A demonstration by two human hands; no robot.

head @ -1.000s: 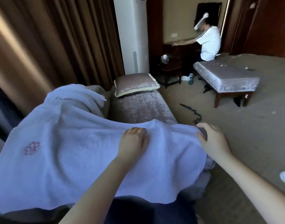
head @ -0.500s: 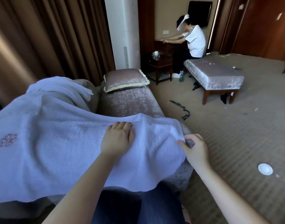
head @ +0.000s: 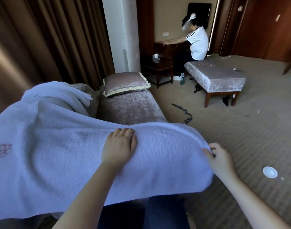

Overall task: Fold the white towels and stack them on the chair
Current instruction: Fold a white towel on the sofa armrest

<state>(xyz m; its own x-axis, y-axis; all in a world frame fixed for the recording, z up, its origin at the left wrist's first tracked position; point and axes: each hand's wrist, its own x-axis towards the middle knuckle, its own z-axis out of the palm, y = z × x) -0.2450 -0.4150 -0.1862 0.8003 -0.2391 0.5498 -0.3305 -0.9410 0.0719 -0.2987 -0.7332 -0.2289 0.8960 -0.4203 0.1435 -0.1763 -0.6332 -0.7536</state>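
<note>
Moved: our right hand (head: 219, 161) has slid nearer along the right edge of the white towel (head: 59, 154); left hand (head: 119, 146) stayed put.
Towel: spread over the chair (head: 130, 106), under the left hand, edge in the right.
Fingers: left flat, together, pressing; right thumb and fingers pinch the edge.
Writing: pink embroidered motif (head: 2, 150), no letters we can read.
Hidden: towel's left end cut off; right fingertips partly behind cloth.

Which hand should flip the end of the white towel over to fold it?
The right hand. It pinches the right end of the white towel, so it could probably carry that end across. The left hand lies flat on the middle, better placed for holding the towel down.
</note>
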